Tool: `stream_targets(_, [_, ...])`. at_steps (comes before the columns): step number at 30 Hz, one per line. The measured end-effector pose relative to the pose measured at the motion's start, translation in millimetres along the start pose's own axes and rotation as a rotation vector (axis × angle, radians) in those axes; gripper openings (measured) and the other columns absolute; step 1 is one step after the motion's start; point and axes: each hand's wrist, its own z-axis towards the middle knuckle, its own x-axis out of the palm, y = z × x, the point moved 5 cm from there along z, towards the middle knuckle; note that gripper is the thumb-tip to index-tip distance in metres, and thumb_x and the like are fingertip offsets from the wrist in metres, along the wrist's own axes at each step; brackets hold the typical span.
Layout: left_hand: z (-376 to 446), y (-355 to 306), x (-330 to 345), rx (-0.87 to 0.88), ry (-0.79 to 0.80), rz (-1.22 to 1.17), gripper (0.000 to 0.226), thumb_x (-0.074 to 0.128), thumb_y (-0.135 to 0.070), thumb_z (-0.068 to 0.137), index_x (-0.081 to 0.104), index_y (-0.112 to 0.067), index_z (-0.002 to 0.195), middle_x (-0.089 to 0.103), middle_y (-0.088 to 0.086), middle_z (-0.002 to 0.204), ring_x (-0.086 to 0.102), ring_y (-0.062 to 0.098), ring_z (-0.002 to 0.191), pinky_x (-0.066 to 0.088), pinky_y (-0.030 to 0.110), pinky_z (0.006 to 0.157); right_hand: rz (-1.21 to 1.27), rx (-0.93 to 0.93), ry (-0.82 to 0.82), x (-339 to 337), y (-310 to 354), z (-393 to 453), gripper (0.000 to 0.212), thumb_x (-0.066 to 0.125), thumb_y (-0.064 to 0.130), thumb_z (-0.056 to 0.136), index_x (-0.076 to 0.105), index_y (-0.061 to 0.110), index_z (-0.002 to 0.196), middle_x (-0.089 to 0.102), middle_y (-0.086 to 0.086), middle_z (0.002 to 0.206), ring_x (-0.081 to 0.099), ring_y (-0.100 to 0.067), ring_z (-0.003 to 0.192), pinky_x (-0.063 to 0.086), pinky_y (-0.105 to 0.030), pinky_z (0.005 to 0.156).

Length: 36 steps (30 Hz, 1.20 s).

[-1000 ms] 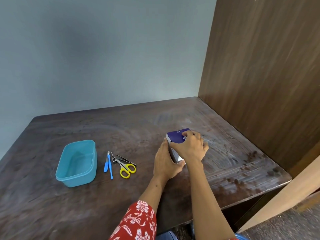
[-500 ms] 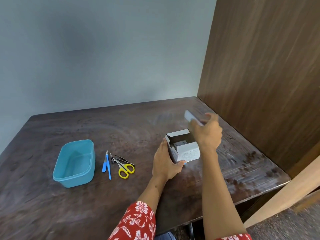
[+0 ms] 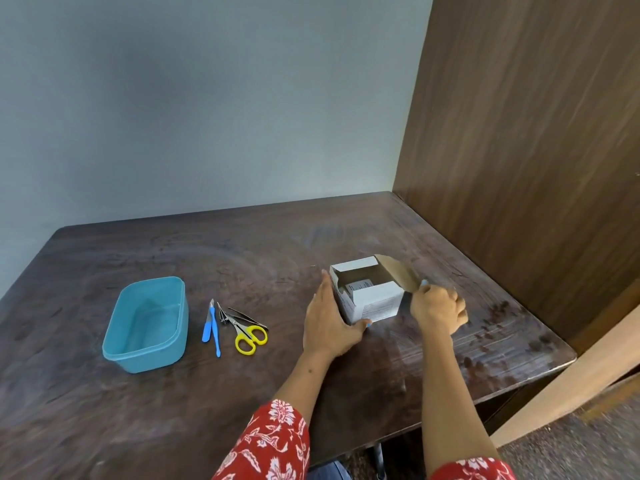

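We've swung the lid flap point(image 3: 398, 273) from shut to folded right — right hand point(image 3: 438, 311) pinches it, left hand point(image 3: 329, 320) (fingers straight) braces the box point(image 3: 372, 301) — contents now reachable

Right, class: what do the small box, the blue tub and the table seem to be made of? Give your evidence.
Box: thin cardboard, it seems; matt white outside, raw brown inside its flap, folded at a crease.
Blue tub: probably plastic; smooth, one colour, rounded moulded rim.
Table: dark wood or laminate; grain, dull sheen.
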Motion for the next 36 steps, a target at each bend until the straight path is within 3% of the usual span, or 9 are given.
stream_targets(7, [-2,-9,-4,0.089,0.008,0.04,0.115,0.077,-0.042,0.066,-0.004,-0.032,0.147,0.028,-0.004,0.151,0.035,0.017,0.135,0.035,0.043,0.11,0.012,0.01,-0.042,-4,-3,1,0.028,0.051,0.019,0.093,0.066,0.016,0.117,0.048,-0.017,0.136,0.031,-0.036,0.131,0.021,-0.046,0.109])
stream_targets(11, [-2,-9,-4,0.087,0.006,0.049,0.114,0.076,-0.043,0.065,-0.004,-0.033,0.147,0.027,-0.005,0.152,0.035,0.018,0.134,0.037,0.043,0.108,-0.015,-0.11,-0.274,-22,12,-10,0.055,0.062,0.003,0.079,0.052,0.016,0.131,0.033,-0.014,0.149,0.021,-0.032,0.14,0.015,-0.047,0.111])
stream_targets(13, [-2,-8,-4,0.083,0.008,0.05,0.114,0.075,-0.043,0.065,-0.003,-0.032,0.147,0.027,-0.004,0.152,0.036,0.018,0.134,0.037,0.043,0.107,0.034,-0.183,-0.445,-32,29,-25,0.063,0.064,-0.003,0.069,0.053,0.016,0.128,0.039,-0.016,0.144,0.03,-0.035,0.133,0.021,-0.049,0.101])
stream_targets(17, [-3,-8,-5,0.08,0.001,0.018,0.112,0.071,-0.043,0.062,0.0,-0.029,0.148,0.026,-0.006,0.152,0.035,0.015,0.135,0.039,0.042,0.106,0.125,-0.389,-0.65,-39,64,-53,0.033,0.06,0.008,0.072,0.063,0.009,0.105,0.059,-0.014,0.111,0.048,-0.033,0.1,0.028,-0.042,0.082])
stream_targets(20, [-3,-7,-5,0.08,-0.001,0.008,0.112,0.072,-0.042,0.062,0.003,-0.027,0.148,0.027,-0.007,0.152,0.036,0.012,0.134,0.039,0.04,0.106,0.214,-0.651,-0.435,-27,85,-63,0.013,0.059,0.014,0.082,0.069,0.005,0.081,0.067,-0.011,0.08,0.058,-0.033,0.076,0.042,-0.036,0.071])
stream_targets(23, [-3,-7,-5,0.078,0.001,0.001,0.113,0.071,-0.044,0.061,0.002,-0.027,0.148,0.029,-0.006,0.151,0.038,0.013,0.133,0.04,0.039,0.106,0.01,-0.685,0.031,8,96,-59,0.014,0.056,0.01,0.081,0.069,0.005,0.083,0.069,-0.012,0.082,0.061,-0.033,0.08,0.048,-0.035,0.065])
stream_targets(25, [-4,-7,-5,0.073,0.002,-0.004,0.113,0.069,-0.046,0.06,0.002,-0.027,0.148,0.031,-0.006,0.15,0.039,0.013,0.133,0.039,0.038,0.107,-0.113,-0.648,0.187,25,95,-54,0.016,0.057,0.006,0.079,0.071,0.006,0.086,0.069,-0.013,0.09,0.061,-0.033,0.089,0.043,-0.031,0.064])
stream_targets(30, [-3,-6,-4,0.076,-0.004,0.0,0.113,0.074,-0.041,0.063,0.001,-0.027,0.148,0.031,-0.006,0.151,0.038,0.013,0.133,0.038,0.035,0.108,-0.212,-0.54,0.235,34,93,-47,0.024,0.06,0.012,0.082,0.069,0.01,0.104,0.067,-0.013,0.104,0.061,-0.03,0.097,0.046,-0.032,0.069])
stream_targets(36, [-3,-6,-5,0.058,-0.006,0.0,0.112,0.075,-0.038,0.064,0.002,-0.029,0.148,0.035,-0.007,0.147,0.043,0.014,0.129,0.038,0.034,0.106,-0.284,-0.42,0.175,37,97,-51,0.019,0.056,0.018,0.086,0.064,0.011,0.101,0.066,-0.009,0.105,0.063,-0.029,0.095,0.044,-0.032,0.071])
